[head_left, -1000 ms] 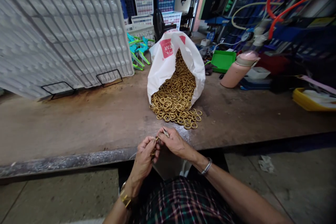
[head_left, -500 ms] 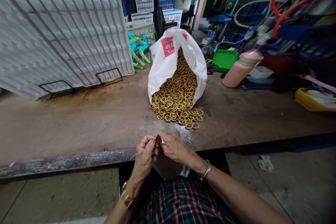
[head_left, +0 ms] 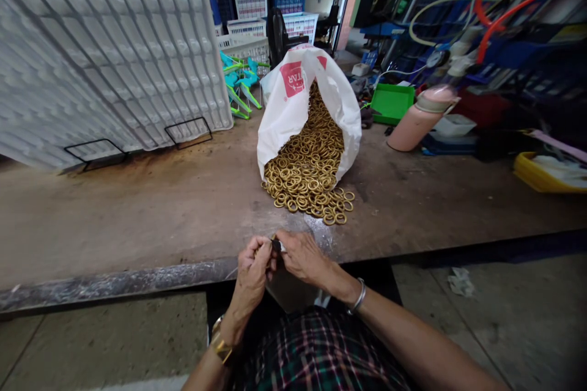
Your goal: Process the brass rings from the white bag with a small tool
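Note:
My left hand point(head_left: 254, 264) and my right hand point(head_left: 303, 258) meet above the front edge of the bench, fingers closed and fingertips almost together. A sliver of a brass ring point(head_left: 274, 237) shows at the fingertips, mostly covered by the left fingers. Between the hands is a small dark piece point(head_left: 276, 245) with a white bit beside it, pinched by my right thumb and fingers; its kind cannot be made out. Just beyond the hands, brass rings point(head_left: 305, 180) spill in a heap from a white plastic bag point(head_left: 282, 119) lying with its mouth towards me.
Ribbed white plastic trays point(head_left: 137, 43) lean on the left of the bench point(head_left: 137, 214), by black wire stands point(head_left: 188, 133). Green and blue clips point(head_left: 241, 88) lie behind. To the right are a pink bottle point(head_left: 415, 122), a green tray point(head_left: 392, 104) and a yellow basket point(head_left: 545, 177).
The hands stay in nearly the same place with small finger movements. The dark piece between the fingertips shows slightly more plainly. The view has shifted a little.

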`<action>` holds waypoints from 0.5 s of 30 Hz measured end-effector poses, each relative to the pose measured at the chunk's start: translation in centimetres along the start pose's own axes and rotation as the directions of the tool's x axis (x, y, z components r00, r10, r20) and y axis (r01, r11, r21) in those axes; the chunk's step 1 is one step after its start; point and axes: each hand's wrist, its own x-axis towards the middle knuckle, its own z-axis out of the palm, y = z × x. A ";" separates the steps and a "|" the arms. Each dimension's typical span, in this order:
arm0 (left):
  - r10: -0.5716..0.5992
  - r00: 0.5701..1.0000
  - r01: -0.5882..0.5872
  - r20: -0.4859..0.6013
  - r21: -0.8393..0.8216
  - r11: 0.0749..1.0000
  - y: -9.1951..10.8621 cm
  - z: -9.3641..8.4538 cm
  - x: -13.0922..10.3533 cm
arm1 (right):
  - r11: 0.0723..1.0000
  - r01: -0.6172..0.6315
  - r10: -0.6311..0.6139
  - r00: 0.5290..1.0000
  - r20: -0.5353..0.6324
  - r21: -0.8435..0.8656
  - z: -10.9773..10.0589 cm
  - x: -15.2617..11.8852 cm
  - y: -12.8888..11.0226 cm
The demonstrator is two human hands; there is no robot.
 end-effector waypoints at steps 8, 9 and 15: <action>-0.032 0.997 0.030 0.070 0.034 0.999 0.5 -0.4 -1.3 | 0.996 -0.056 0.059 0.997 0.053 -0.066 0.2 0.6 0.3; -0.053 0.991 0.049 0.121 0.038 0.998 0.7 -0.4 -1.9 | 0.994 -0.070 0.074 0.996 0.053 -0.082 0.2 0.7 0.4; -0.338 0.865 0.306 0.370 0.145 0.941 -1.9 -1.2 -4.4 | 0.985 -0.138 0.137 0.990 -0.021 -0.098 0.2 1.4 0.7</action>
